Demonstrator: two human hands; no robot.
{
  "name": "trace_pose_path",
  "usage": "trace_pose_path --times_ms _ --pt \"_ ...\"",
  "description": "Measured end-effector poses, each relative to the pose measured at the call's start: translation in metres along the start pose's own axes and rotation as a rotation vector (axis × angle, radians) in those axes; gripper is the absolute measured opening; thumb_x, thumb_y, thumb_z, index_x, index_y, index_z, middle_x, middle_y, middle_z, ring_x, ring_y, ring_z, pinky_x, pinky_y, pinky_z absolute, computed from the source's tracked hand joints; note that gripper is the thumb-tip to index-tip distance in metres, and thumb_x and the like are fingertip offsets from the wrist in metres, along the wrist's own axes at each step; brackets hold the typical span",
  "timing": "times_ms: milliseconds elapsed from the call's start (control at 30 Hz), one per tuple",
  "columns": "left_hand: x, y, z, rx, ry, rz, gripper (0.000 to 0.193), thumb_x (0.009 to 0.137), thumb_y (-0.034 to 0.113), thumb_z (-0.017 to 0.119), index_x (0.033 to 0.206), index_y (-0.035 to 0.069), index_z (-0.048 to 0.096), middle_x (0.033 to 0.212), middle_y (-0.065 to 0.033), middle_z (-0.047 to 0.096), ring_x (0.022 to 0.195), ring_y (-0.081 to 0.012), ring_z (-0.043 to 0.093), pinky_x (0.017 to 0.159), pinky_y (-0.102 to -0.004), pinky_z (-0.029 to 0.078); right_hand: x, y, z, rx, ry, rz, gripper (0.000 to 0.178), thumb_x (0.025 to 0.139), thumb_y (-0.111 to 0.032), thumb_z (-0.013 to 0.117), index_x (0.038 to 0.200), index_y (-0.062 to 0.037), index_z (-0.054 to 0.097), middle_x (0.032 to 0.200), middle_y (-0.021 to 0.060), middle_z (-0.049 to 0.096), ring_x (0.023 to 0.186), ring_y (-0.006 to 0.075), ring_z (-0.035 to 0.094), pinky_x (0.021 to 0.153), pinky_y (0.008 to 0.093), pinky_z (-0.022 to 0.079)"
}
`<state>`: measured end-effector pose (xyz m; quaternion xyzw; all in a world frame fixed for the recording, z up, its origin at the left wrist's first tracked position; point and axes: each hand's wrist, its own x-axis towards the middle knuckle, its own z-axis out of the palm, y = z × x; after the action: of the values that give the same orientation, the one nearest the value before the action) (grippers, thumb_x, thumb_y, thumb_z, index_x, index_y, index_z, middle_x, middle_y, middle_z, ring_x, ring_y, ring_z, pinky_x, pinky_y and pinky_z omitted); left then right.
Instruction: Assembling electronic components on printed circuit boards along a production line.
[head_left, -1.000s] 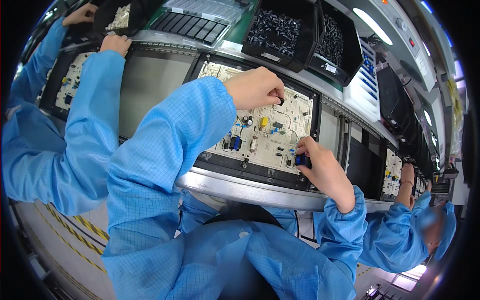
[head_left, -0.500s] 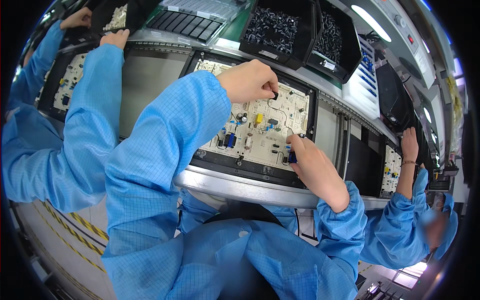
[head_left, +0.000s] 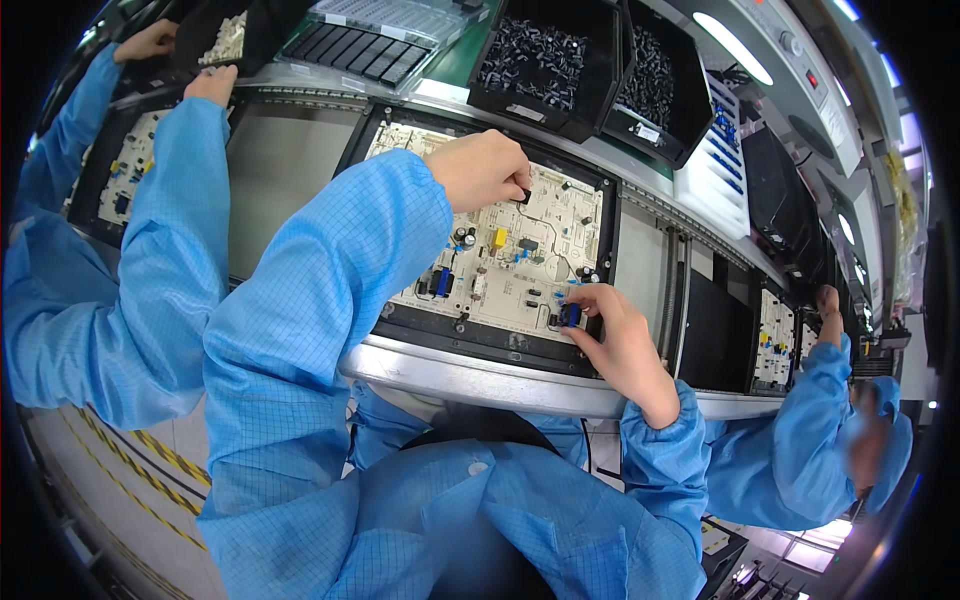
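A cream circuit board [head_left: 505, 290], populated with small parts, sits in a black frame [head_left: 500, 338] in front of me. My left hand [head_left: 482, 172] reaches over its far side, fingertips pinched on a small black component [head_left: 524, 197] at the board's surface. At the near right corner, my right hand [head_left: 625, 340] has thumb and forefinger on opposite sides of a blue block-shaped component [head_left: 571, 315]. Another blue component [head_left: 441, 282] stands at the near left of the board, and a yellow one [head_left: 499, 238] near its middle. My left sleeve hides the board's left part.
Black bins of small dark parts [head_left: 530, 62] [head_left: 650, 85] stand beyond the board. A white tray with blue parts [head_left: 715, 175] is at right. Co-workers' arms [head_left: 175, 200] [head_left: 800, 440] flank me by other framed boards. A metal rail [head_left: 470, 378] runs along the near edge.
The board and surroundings sit slightly further left in view. My right thumb and forefinger now show more plainly around the blue component. The co-worker at right has lowered a hand.
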<state>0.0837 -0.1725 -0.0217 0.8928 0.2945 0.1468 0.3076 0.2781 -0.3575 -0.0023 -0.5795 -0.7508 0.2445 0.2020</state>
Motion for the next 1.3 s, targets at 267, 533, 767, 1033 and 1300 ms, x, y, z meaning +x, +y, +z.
trace_pose_path --times_ms 267,533,767,1033,1300 --pt "0.006 -0.004 0.004 0.061 0.034 -0.016 0.015 0.076 0.015 0.063 0.085 0.003 0.065 0.083 -0.0112 0.064 0.080 -0.0266 0.062 0.071 -0.0351 0.050 0.002 -0.006 -0.002 -0.031 0.049 0.012 0.039 0.067 -0.001 0.071 0.101 -0.0012 0.052 0.091 0.0127 0.059 0.080 0.0241 0.058 0.073 0.0317 0.047" --pt "0.007 -0.001 0.000 0.106 0.005 -0.006 0.018 0.077 0.011 0.063 0.090 -0.001 0.064 0.083 -0.0129 0.065 0.077 -0.0231 0.063 0.071 -0.0304 0.050 0.006 -0.010 -0.008 0.032 -0.019 0.043 0.040 0.067 0.000 0.070 0.102 -0.0006 0.051 0.091 0.0127 0.059 0.082 0.0236 0.060 0.075 0.0312 0.048" --pt "0.009 0.009 -0.006 0.189 -0.083 -0.040 0.019 0.076 0.012 0.064 0.090 0.000 0.064 0.082 -0.0119 0.064 0.079 -0.0232 0.062 0.071 -0.0315 0.050 0.007 -0.018 -0.008 -0.113 -0.027 0.055 0.039 0.068 0.001 0.068 0.103 -0.0014 0.051 0.095 0.0135 0.058 0.084 0.0253 0.060 0.075 0.0315 0.048" --pt "-0.022 -0.027 -0.087 0.502 0.385 -0.064 0.019 0.070 0.011 0.068 0.086 0.004 0.060 0.084 -0.0100 0.061 0.084 -0.0256 0.060 0.071 -0.0361 0.048 -0.001 -0.008 -0.007 0.017 -0.013 0.016 0.036 0.069 0.003 0.067 0.101 -0.0013 0.052 0.095 0.0135 0.058 0.083 0.0257 0.060 0.074 0.0312 0.048" --pt "-0.037 -0.111 -0.099 1.172 0.259 -0.244 0.036 0.068 0.015 0.068 0.099 0.012 0.051 0.091 -0.0023 0.053 0.090 -0.0194 0.055 0.074 -0.0324 0.043 -0.006 0.002 -0.003 0.029 0.008 -0.064 0.039 0.067 0.003 0.069 0.102 -0.0017 0.052 0.094 0.0127 0.057 0.081 0.0247 0.059 0.071 0.0314 0.048"
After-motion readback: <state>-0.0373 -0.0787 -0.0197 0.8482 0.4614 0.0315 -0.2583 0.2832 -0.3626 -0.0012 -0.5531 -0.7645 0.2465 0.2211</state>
